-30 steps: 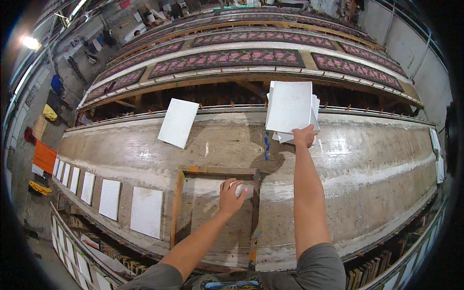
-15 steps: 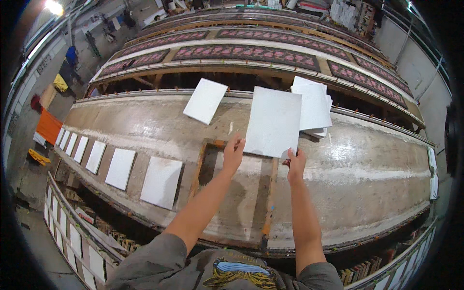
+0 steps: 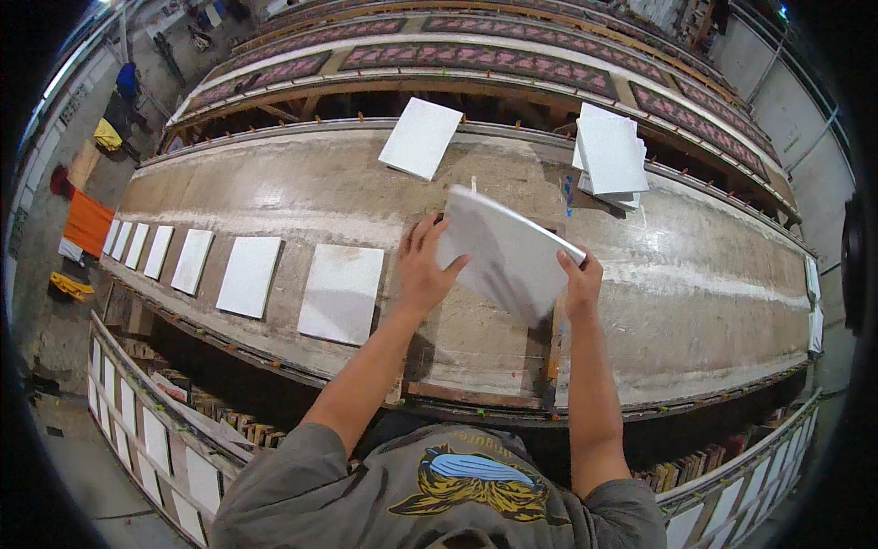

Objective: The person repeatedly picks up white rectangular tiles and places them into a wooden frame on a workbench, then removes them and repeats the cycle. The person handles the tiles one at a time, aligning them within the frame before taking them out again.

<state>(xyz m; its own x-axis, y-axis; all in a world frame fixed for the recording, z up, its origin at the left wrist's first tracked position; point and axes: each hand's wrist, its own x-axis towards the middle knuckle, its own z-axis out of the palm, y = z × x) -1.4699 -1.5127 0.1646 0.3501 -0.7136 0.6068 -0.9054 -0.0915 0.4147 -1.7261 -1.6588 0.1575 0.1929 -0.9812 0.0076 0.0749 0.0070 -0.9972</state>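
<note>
A thin white rectangular panel (image 3: 503, 252) is raised above the middle of the long table, tilted with one edge up. At its left edge is my left hand (image 3: 425, 267), thumb on the face and fingers somewhat spread. My right hand (image 3: 583, 284) pinches the panel's right corner. Partly hidden beneath lies a wooden frame (image 3: 476, 397) on the table. Left of my left hand, a similar white panel (image 3: 340, 293) lies flat, the nearest in a row of several.
A single white panel (image 3: 421, 137) rests at the table's far edge. Right of it stands an uneven stack of white panels (image 3: 611, 156). Behind are long tables with dark pink-patterned strips (image 3: 476, 66). Racks holding white panels flank me, one at lower left (image 3: 155, 439).
The panel in my hands has come nearer and turned from facing up flat to a tilt. My left hand has shifted onto its left side. The view has tipped downward.
</note>
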